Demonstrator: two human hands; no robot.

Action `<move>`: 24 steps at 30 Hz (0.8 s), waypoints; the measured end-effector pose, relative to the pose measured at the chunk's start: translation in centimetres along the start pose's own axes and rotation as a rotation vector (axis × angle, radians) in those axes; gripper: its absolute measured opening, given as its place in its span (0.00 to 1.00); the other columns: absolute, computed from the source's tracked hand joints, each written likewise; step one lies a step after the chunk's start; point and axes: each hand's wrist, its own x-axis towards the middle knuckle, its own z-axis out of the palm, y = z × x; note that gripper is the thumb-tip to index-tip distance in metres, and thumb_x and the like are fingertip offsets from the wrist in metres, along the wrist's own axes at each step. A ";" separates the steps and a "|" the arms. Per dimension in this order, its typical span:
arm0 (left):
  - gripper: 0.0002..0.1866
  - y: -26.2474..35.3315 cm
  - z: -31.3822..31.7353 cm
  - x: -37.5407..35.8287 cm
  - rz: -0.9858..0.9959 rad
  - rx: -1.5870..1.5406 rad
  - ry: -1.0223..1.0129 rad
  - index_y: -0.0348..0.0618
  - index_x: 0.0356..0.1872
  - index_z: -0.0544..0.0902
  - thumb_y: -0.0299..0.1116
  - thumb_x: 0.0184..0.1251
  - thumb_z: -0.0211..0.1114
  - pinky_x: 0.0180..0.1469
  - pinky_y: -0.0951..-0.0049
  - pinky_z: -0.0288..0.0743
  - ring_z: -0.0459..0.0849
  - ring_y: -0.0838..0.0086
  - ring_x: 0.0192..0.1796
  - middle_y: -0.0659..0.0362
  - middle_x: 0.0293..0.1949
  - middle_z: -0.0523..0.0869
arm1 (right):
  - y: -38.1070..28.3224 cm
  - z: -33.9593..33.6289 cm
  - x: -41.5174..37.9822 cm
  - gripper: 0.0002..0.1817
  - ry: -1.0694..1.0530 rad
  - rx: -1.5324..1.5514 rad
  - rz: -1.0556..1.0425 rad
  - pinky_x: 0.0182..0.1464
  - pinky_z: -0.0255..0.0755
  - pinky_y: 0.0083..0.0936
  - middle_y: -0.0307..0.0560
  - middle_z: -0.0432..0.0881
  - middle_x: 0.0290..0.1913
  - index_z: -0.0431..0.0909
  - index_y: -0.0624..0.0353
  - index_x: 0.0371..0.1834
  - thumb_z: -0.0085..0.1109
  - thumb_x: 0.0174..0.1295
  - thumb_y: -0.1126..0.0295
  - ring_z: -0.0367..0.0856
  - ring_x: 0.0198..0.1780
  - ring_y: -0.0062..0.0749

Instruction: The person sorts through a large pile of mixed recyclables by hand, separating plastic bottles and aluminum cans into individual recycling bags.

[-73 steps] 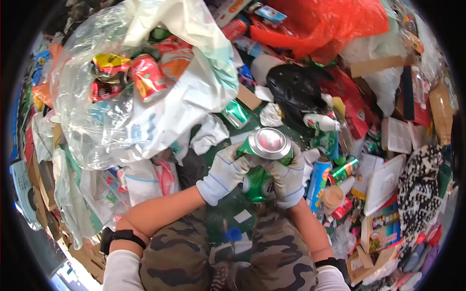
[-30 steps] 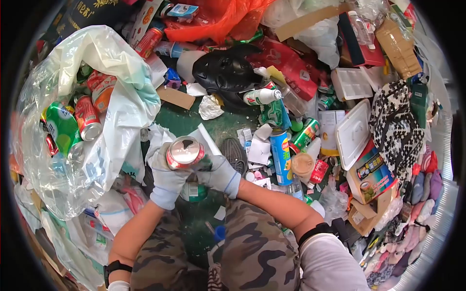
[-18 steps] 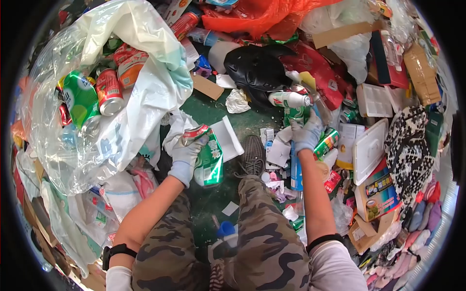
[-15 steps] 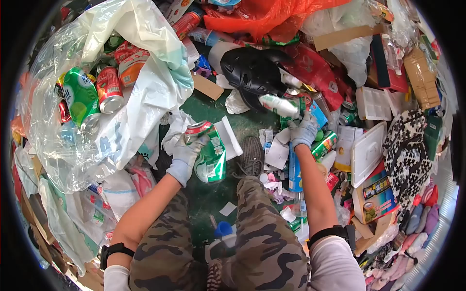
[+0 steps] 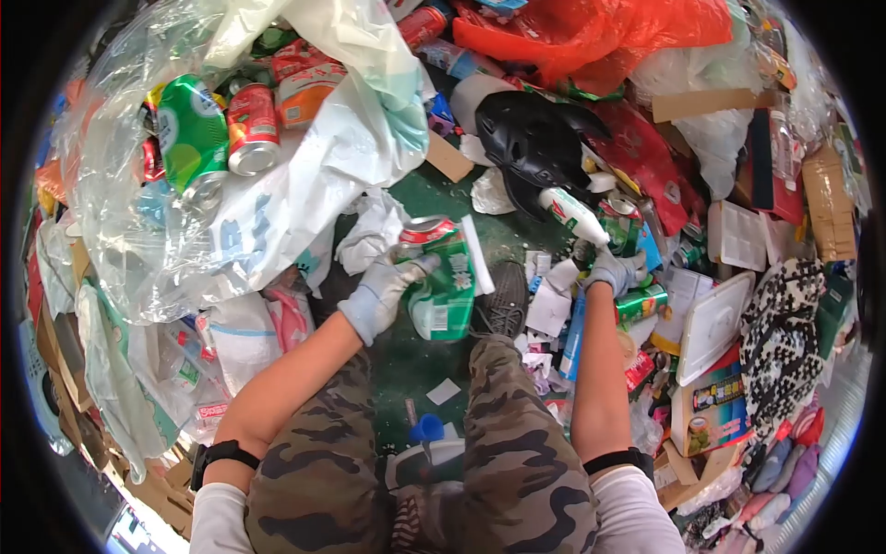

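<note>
Gloved in pale grey-blue, my left hand is closed around a flattened green drink can with a red-rimmed top, held over the dark green floor. A white strip shows along the can's right side. My right hand, gloved too, reaches into the pile with its fingers apart. Just beyond its fingertips sits a green and red can. A white and green bottle lies tilted beside that can, and another green can lies below the hand.
A large clear and white plastic bag with several cans inside spreads at the left. Behind the right hand is a black mask-like piece, with a red plastic bag farther back. Cardboard and a white lid pile up at the right.
The view has shifted, moving the scene rightward. The white and green bottle, blurred before, now lies at a steeper slant. My left hand still holds the flattened can; my right hand stays near the pile.
</note>
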 end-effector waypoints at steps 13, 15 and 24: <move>0.20 -0.9 -0.2 -0.5 -0.061 0.526 -0.304 0.41 0.47 0.78 0.33 0.52 0.70 0.39 0.76 0.74 0.79 0.79 0.35 0.63 0.34 0.82 | 1.0 -2.0 5.0 0.28 -0.388 -0.224 -0.563 0.49 0.70 0.35 0.50 0.75 0.47 0.77 0.56 0.43 0.74 0.39 0.55 0.75 0.49 0.39; 0.22 -3.5 -0.8 0.3 -0.306 0.963 -0.602 0.44 0.48 0.78 0.35 0.51 0.70 0.38 0.76 0.74 0.78 0.78 0.32 0.64 0.32 0.82 | 4.1 0.3 5.2 0.25 -0.597 0.187 -0.382 0.44 0.71 0.29 0.46 0.78 0.44 0.76 0.58 0.44 0.73 0.43 0.60 0.76 0.43 0.32; 0.31 -3.7 0.2 4.5 0.255 1.282 -0.087 0.43 0.52 0.73 0.45 0.45 0.71 0.53 0.64 0.70 0.77 0.54 0.51 0.49 0.47 0.79 | 6.6 2.3 2.0 0.19 -0.744 0.712 -0.150 0.38 0.73 0.19 0.39 0.80 0.38 0.73 0.60 0.44 0.68 0.53 0.68 0.77 0.35 0.20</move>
